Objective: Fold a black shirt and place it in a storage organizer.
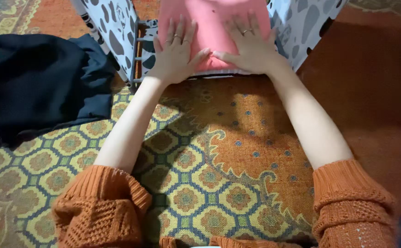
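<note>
A folded pink cloth point(212, 23) lies on a low surface covered in a black-and-white blotched print point(301, 23) at the top middle. My left hand point(175, 50) rests flat on the cloth's left half, fingers spread, a ring on one finger. Flat on its right half lies my right hand point(248, 43), also with a ring. The two thumbs nearly meet at the cloth's near edge. Both forearms are bare, with orange knitted sleeves point(101, 206) pushed up near the elbows.
A heap of dark navy fabric point(35, 82) lies on the left. A patterned carpet point(209, 174) in orange, yellow and blue covers the floor. At the right is plain reddish-brown floor covering point(370, 92).
</note>
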